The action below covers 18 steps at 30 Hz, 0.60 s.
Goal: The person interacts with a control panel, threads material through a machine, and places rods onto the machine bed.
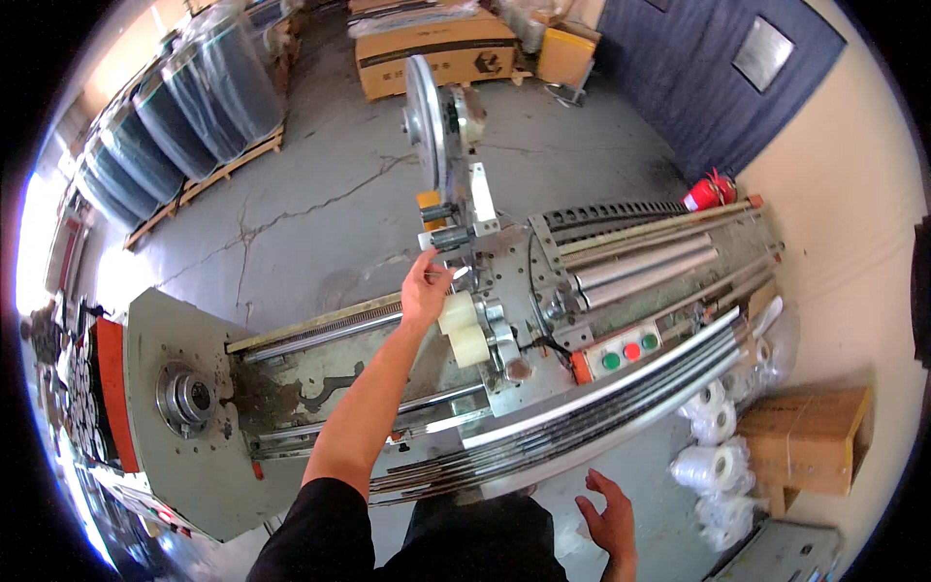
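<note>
My left hand (425, 289) reaches over the machine's carriage, fingers bent and closed at a small bright part beside a dark roller (450, 238). What lies between the fingertips is too small to make out. Just right of this hand sit two cream-coloured rollers (469, 345). Beyond it stands a large upright grey wheel (424, 116), above an orange block (429, 202) and a white bracket (482, 194). My right hand (611, 514) hangs low, apart from the machine, with its fingers spread and nothing in it.
Long metal rods (582, 412) lie along the machine's near side. A control box (632, 351) carries green and red buttons. Cardboard box (805, 441) and plastic-wrapped rolls (713, 466) stand right; a red fire extinguisher (710, 190) far right. Large wrapped rolls (184, 112) stand on a pallet.
</note>
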Available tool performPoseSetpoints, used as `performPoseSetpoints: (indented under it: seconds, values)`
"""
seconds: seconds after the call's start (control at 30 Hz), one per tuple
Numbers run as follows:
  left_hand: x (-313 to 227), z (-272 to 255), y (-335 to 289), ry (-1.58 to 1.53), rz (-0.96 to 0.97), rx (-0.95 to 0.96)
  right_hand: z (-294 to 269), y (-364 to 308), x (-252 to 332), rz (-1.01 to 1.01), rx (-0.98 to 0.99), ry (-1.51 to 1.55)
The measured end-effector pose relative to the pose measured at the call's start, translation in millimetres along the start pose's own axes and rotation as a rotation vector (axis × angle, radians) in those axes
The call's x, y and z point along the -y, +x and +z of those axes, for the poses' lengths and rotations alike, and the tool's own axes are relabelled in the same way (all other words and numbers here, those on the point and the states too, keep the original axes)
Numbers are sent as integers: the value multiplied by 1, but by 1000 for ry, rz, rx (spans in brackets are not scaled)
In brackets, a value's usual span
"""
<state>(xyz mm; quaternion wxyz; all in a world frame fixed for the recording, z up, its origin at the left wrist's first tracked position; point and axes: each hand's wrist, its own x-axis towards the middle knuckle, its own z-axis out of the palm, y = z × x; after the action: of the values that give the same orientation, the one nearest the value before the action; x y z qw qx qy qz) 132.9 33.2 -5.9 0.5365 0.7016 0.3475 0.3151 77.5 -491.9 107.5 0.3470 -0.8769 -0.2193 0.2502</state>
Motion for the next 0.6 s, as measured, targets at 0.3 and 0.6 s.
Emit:
performPoseSetpoints:
  seconds: [0.3,0.6]
  values:
    - [-17,-3,-3,362,342,45,-34,220,98,-321,442,226]
    - [-91,-17,-48,21,-148,185,94,403,196,-70,720,653]
